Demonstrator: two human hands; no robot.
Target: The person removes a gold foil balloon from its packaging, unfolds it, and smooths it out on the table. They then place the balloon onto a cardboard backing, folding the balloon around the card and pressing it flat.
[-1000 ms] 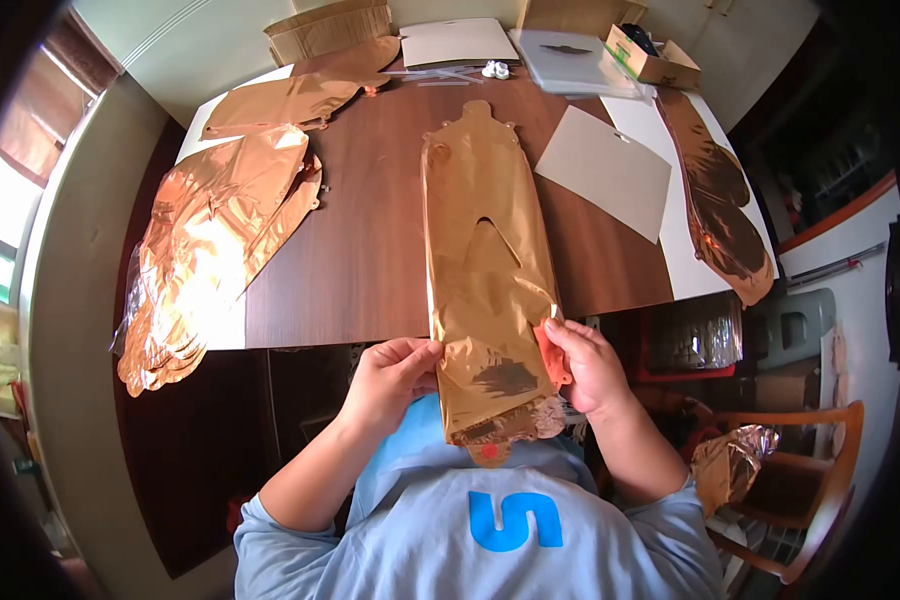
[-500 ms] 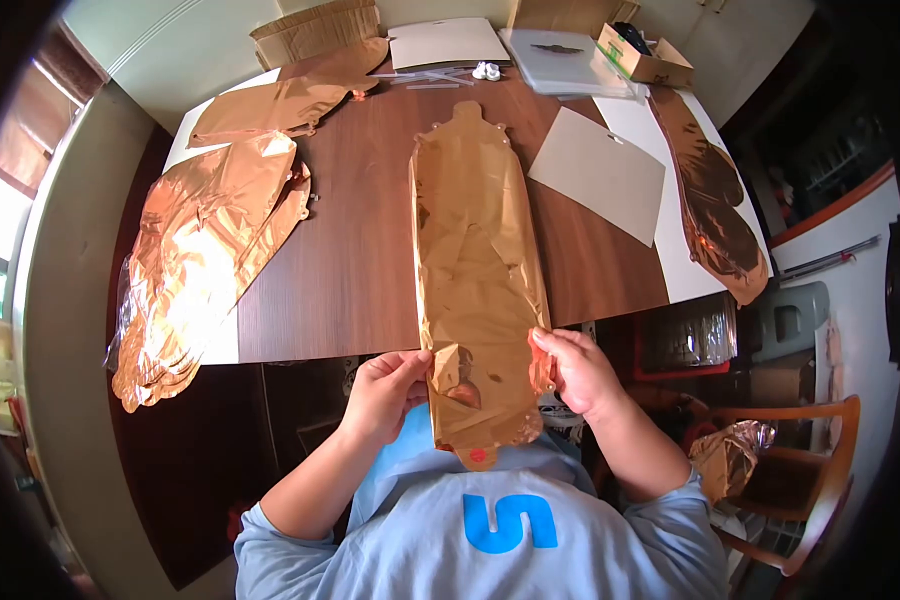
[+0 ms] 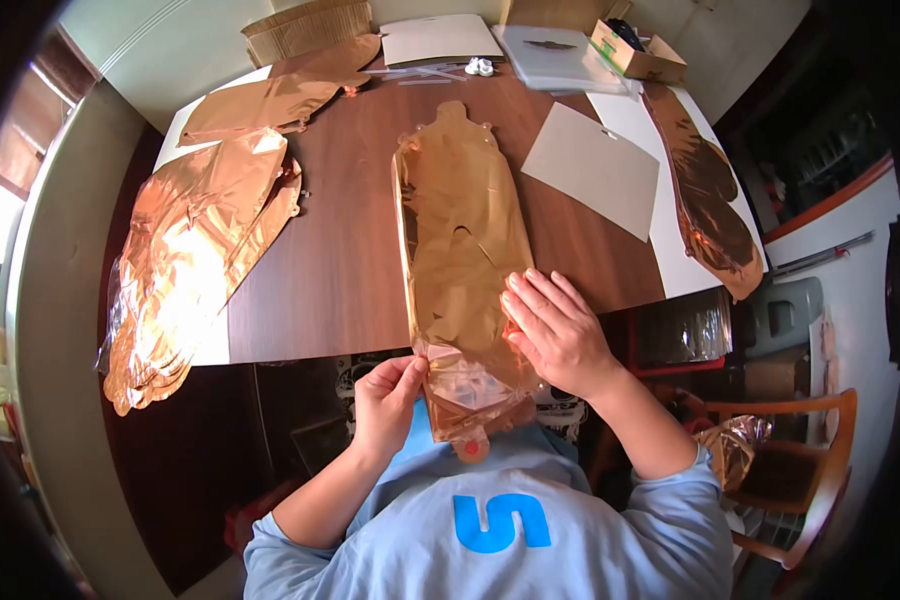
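A long copper-coloured foil piece lies lengthwise on the brown wooden table, its near end hanging past the front edge towards the blue shirt. My left hand pinches the foil's left edge near that end. My right hand rests flat on the foil's right side near the table edge, fingers stretched out and pointing up and left. A bit of reddish foil shows beside its fingertips. The near end has a small tab with a red dot.
Shiny foil pieces lie at the left, and another foil at the right edge. A grey-white card sits right of centre. Behind are a clear plastic stack and an open box. A wooden chair stands lower right.
My right hand has let go of the foil's right edge, moved up and left, and spread flat on it. My left hand keeps its pinch. The view has shifted slightly.
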